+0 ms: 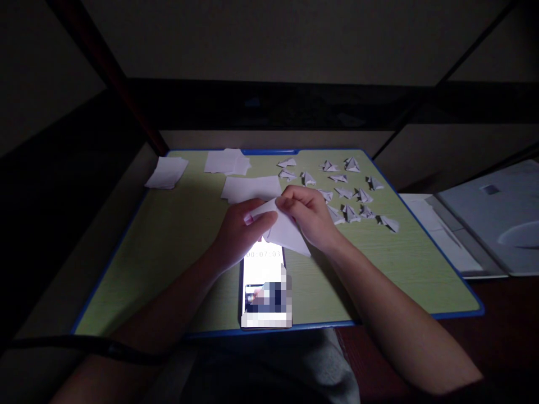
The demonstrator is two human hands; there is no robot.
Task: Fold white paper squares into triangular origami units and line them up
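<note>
A folded sheet of white paper (288,235) is pinched between my two hands, above the middle of the table. My left hand (246,227) grips its left side, thumb on top. My right hand (309,210) holds the upper corner, its fingers curled and the thumb pressed on the paper. One pointed corner hangs down to the right. Below the hands lies a lit phone (264,269) showing a timer. Close behind my hands rests a stack of white paper (250,188). Several small folded paper pieces (351,212) lie just right of my right hand.
Two more paper piles, one at the far left (166,171) and one at the back (225,161), lie on the green table (168,252) with a blue rim. A white box (450,235) stands right of the table. A dark cable (105,345) crosses the lower left.
</note>
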